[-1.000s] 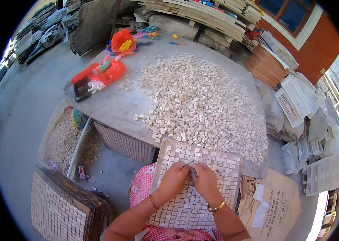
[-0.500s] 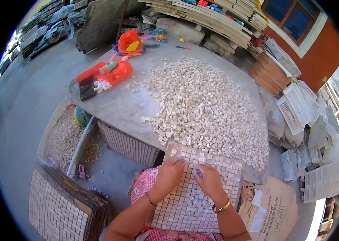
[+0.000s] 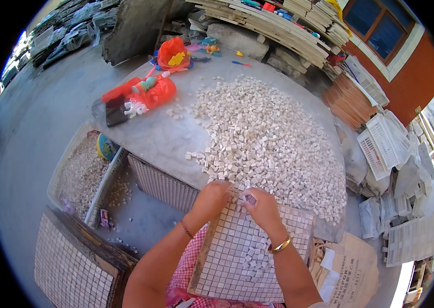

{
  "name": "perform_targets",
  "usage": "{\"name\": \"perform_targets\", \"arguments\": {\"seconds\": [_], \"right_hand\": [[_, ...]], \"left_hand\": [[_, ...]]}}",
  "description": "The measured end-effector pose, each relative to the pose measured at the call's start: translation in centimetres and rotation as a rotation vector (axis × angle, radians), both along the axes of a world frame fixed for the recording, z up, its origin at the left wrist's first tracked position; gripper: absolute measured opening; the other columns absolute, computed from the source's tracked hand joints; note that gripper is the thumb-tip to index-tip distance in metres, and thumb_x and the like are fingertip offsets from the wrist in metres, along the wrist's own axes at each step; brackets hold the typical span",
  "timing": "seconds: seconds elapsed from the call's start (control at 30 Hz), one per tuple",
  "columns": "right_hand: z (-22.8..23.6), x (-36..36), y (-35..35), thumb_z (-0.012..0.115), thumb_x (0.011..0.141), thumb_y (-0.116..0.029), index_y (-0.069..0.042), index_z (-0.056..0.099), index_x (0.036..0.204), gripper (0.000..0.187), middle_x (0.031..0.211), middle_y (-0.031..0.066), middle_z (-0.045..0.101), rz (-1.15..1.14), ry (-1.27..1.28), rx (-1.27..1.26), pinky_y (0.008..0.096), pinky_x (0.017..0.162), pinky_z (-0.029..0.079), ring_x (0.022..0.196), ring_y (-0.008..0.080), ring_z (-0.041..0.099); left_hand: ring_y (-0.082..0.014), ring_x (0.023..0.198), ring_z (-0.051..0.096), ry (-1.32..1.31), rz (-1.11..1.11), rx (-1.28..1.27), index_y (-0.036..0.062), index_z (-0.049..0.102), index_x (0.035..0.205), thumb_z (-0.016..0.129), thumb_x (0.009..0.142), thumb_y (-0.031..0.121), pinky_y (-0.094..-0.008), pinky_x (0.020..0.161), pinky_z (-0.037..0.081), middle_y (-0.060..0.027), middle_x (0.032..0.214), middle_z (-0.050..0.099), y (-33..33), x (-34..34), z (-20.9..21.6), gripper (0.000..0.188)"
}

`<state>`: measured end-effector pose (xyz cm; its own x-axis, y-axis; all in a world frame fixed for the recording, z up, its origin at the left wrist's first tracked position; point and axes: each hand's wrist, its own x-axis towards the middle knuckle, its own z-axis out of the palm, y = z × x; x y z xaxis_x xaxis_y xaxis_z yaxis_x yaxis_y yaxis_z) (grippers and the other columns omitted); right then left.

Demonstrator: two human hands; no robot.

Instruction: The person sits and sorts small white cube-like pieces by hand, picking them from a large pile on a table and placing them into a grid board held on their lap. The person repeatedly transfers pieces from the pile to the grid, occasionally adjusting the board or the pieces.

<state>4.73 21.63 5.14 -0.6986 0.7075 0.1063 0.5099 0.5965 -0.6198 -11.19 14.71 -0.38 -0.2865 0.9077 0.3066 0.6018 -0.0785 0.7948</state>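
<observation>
A square mosaic tray [image 3: 227, 277] filled with small pale tiles rests on my lap, its far edge against the table. My left hand [image 3: 211, 199] lies at the tray's far edge, fingers curled over tiles beside the big heap of loose pale stone cubes [image 3: 273, 138]. My right hand [image 3: 263, 206], with a gold bangle at the wrist, sits just beside it, fingers bent on small tiles at the same edge. Whether either hand pinches a tile is hidden by the fingers.
The grey stone table [image 3: 160, 136] carries a red bag [image 3: 145, 92], a dark phone [image 3: 115, 110] and an orange pouch [image 3: 172, 54]. White crates of stone chips [image 3: 81, 174] stand at left, finished mosaic sheets [image 3: 68, 262] lie lower left, and stacked boards and white grids fill the right.
Both hands have slid forward from the tray's middle to its far edge by the tile heap. The view has tilted slightly downward.
</observation>
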Motion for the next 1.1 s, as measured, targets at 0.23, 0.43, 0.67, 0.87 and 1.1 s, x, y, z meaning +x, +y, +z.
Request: {"name": "perform_targets", "arguments": {"seconds": [0.23,0.43,0.67,0.87,1.1], "right_hand": [[0.0,-1.3,0.9,0.064,0.074,-0.003,-0.005,0.062,0.095,0.021,0.082,0.0132,0.061,0.052,0.008,0.100,0.0393,0.073,0.047,0.083,0.0327,0.059],[-0.7,-1.8,2.3,0.061,0.077,-0.003,-0.003,0.063,0.098,0.021,0.097,0.0140,0.062,0.218,-0.129,0.180,0.0397,0.079,0.047,0.090,0.0332,0.058],[-0.5,-2.5,0.9,0.064,0.080,-0.012,-0.005,0.066,0.094,0.016,0.095,0.0128,0.062,0.135,-0.091,0.206,0.0401,0.079,0.046,0.095,0.0305,0.056],[-1.0,-3.4,2.3,0.062,0.079,-0.013,-0.001,0.063,0.077,0.012,0.077,0.0137,0.061,0.079,-0.046,-0.123,0.0407,0.071,0.048,0.077,0.0310,0.060],[-2.2,-3.6,2.6,0.063,0.076,-0.012,-0.003,0.065,0.077,0.009,0.079,0.0149,0.062,0.025,-0.059,0.016,0.0407,0.070,0.048,0.077,0.0331,0.060]], "left_hand": [[-0.0350,0.081,0.059,-0.113,0.007,0.032,0.0010,0.063,0.088,0.061,0.078,0.004,-0.0386,0.073,0.047,-0.0167,0.081,0.062,0.5,-0.8,0.1,0.011],[-0.0327,0.080,0.059,-0.093,-0.006,0.037,0.0022,0.065,0.090,0.061,0.080,0.003,-0.0370,0.072,0.047,-0.0149,0.083,0.062,0.3,-1.2,0.7,0.011],[-0.0253,0.075,0.062,-0.365,0.041,0.025,-0.0003,0.063,0.090,0.061,0.081,0.003,-0.0332,0.069,0.049,-0.0142,0.083,0.064,0.1,-1.2,-0.4,0.010],[-0.0127,0.076,0.063,-0.435,0.065,-0.006,-0.0009,0.063,0.096,0.062,0.083,0.003,-0.0259,0.068,0.050,-0.0084,0.085,0.065,-0.4,-1.2,-0.7,0.013],[-0.0101,0.076,0.061,-0.635,0.089,0.026,-0.0019,0.062,0.098,0.063,0.083,0.002,-0.0237,0.068,0.051,-0.0049,0.084,0.066,-1.1,-1.5,-1.5,0.015]]}}
